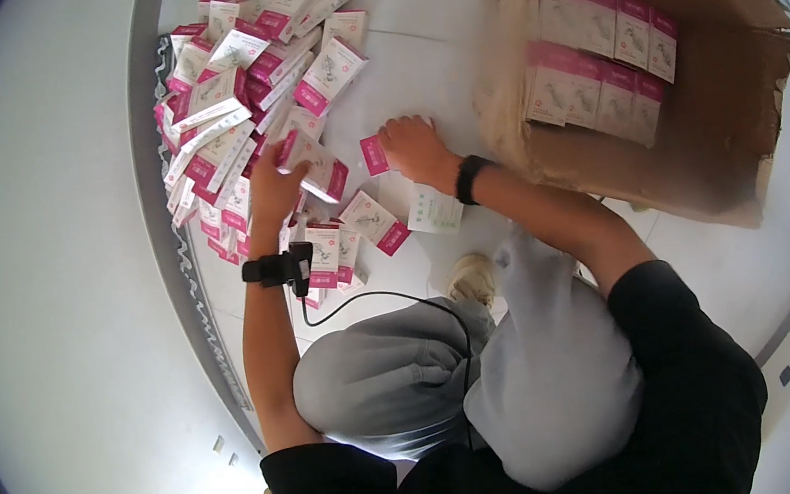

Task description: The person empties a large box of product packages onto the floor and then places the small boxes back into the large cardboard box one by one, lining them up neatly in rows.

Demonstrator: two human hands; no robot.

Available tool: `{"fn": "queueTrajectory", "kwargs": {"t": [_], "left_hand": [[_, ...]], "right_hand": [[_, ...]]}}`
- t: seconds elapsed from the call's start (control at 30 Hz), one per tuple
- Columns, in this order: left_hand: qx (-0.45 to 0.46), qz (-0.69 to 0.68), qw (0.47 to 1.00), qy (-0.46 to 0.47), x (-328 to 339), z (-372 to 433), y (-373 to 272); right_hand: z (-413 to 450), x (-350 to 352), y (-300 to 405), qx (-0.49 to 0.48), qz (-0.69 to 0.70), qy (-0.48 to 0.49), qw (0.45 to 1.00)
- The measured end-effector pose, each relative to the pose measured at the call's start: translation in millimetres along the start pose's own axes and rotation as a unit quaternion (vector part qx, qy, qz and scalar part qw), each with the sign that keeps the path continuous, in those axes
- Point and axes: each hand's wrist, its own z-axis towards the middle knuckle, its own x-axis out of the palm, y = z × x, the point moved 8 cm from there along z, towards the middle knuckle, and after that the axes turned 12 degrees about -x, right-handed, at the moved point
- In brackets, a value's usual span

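My left hand grips a small white-and-magenta carton at the edge of the pile, its thumb across the printed face and the carton tilted. To the right, my right hand lies over another carton; only its magenta end and a sliver of white show past the fingers. The loose pile of like cartons spreads along the wall beyond my left hand. Between my hands and knees lie a single carton and a white sheet with green print.
A large open cardboard box stands at the right, with rows of upright cartons inside. A cable runs from the device on my left wrist past my knee. The white wall borders the pile on the left.
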Motion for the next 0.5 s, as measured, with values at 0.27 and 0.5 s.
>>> {"fn": "queueTrajectory", "kwargs": {"t": [0.27, 0.5], "left_hand": [[0.062, -0.358, 0.931, 0.006, -45, -25, -122], [0.235, -0.473, 0.849, 0.0, -90, -88, -270]], "right_hand": [[-140, -116, 33, 0.002, 0.42, 0.033, 0.907], [-255, -232, 21, 0.048, 0.434, -0.067, 0.897]]}}
